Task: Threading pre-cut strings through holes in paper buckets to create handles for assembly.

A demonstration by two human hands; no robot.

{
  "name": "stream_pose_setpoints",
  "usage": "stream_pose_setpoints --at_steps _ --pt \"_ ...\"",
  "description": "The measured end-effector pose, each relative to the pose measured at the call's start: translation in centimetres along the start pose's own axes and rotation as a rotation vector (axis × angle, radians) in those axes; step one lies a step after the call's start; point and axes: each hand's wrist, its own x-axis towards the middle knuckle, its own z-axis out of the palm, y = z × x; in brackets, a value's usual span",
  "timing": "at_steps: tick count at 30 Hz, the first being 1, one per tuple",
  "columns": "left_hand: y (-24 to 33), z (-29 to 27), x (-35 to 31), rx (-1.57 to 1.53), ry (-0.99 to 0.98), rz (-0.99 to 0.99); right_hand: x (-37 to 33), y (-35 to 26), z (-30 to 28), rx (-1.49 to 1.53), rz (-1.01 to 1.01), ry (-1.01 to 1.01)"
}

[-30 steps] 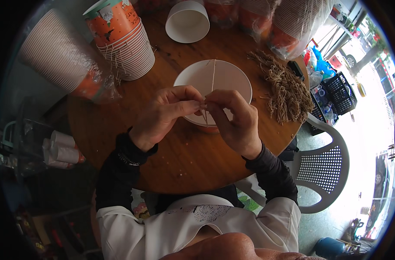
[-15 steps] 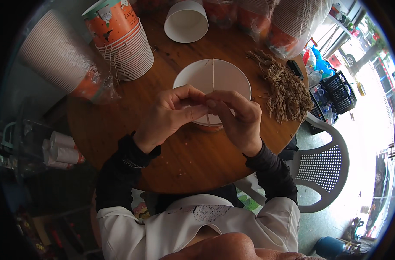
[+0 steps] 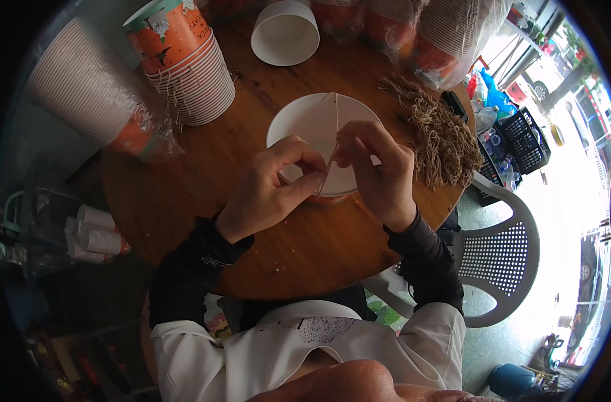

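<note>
Round brown wooden table (image 3: 191,181): white-lined round paper bucket (image 3: 309,127) inward of near edge, tan twine bundle (image 3: 446,147) by right edge. Left hand (image 3: 270,193), half-curled, and right hand (image 3: 384,173), fingers bent, both pinch thin pale string (image 3: 337,112) over bucket's mouth.

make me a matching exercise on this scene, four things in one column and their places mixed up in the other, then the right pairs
1. round white-lined paper bucket
2. tangled bundle of tan string
3. grey plastic chair with a perforated back
4. unbagged stack of nested orange paper buckets

A. beyond the right edge of the round brown wooden table
B. at the upper left of the picture
C. beneath the bare left hand and bare right hand
D. on the table, to the right of the hands

Pairs: 1-C, 2-D, 3-A, 4-B
</note>
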Motion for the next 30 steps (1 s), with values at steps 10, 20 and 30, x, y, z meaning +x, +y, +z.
stream_pose_setpoints --at_steps 10,20,30 --pt "0.0 0.4 0.3 0.084 0.067 0.049 0.2 -0.3 -0.1 -0.035 0.042 0.015" --pt "0.3 1.4 1.0 0.118 0.168 0.056 0.8 -1.9 -2.0 0.151 0.093 -0.255" --pt "-0.4 2.1 -0.4 0.311 0.127 0.172 2.9 -0.3 -5.2 -0.466 -0.354 0.013"
